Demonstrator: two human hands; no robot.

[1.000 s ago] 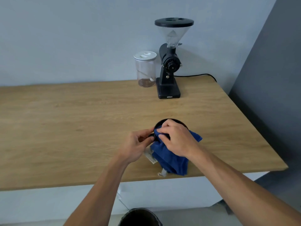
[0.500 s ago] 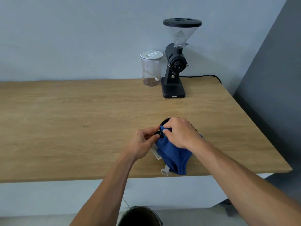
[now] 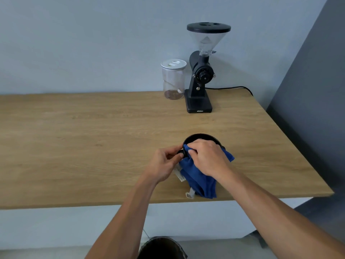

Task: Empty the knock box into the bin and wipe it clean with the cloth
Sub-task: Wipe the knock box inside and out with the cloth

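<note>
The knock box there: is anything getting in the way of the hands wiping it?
Nothing visible. The left hand grips the rim of the knock box, and the right hand presses the blue cloth onto it. The coffee grinder and jar stand far back.

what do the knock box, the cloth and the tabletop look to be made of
Knock box: matte black, plastic or coated metal; no glare, can't tell which.
Cloth: soft blue fabric, likely microfibre; folds, sewn tag.
Tabletop: light wood or wood-look laminate; visible grain, low sheen.
</note>
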